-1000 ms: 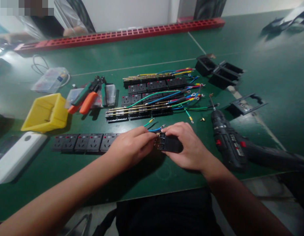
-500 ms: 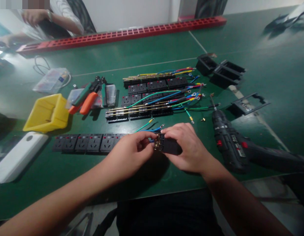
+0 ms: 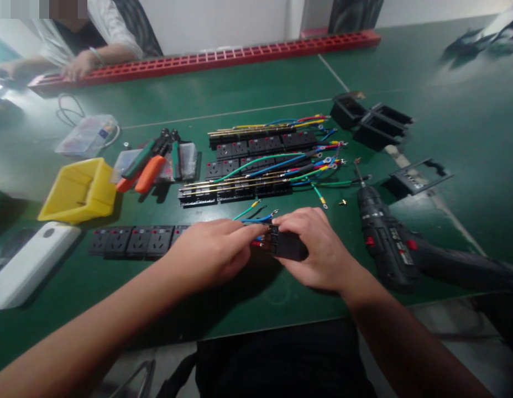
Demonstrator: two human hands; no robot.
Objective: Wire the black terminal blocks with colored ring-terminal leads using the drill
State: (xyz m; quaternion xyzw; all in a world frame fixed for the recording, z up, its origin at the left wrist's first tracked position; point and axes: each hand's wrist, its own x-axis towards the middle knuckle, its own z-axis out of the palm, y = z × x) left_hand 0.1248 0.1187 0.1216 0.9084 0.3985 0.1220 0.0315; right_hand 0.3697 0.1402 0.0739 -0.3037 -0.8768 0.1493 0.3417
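My right hand [image 3: 318, 251] grips a small black plastic block [image 3: 290, 246] with metal terminals on its left side, thumb and fingers around it. My left hand [image 3: 213, 249] is closed, with its index finger reaching to that terminal side. Blue and red wire ends [image 3: 258, 242] show beside its fingertips. Whatever lies inside the curled left fingers is hidden. Left of and partly under this hand runs a row of black socket modules [image 3: 139, 241]. Behind the hands lie a green wire [image 3: 246, 210] and a blue wire [image 3: 262, 216] with ring lugs.
Wired socket strips [image 3: 240, 188] lie beyond my hands. At right are a cordless drill [image 3: 387, 237] and black housings [image 3: 383, 126]. Pliers [image 3: 151, 163], a yellow bin [image 3: 78, 188] and a white case [image 3: 35, 265] are left. Another person's hand [image 3: 80, 65] rests on a long red rail [image 3: 207, 58].
My left hand has shifted slightly left and turned more palm-down, its index finger straighter at the terminals. My right hand stays in place. The other person's hand has lowered onto the red rail.
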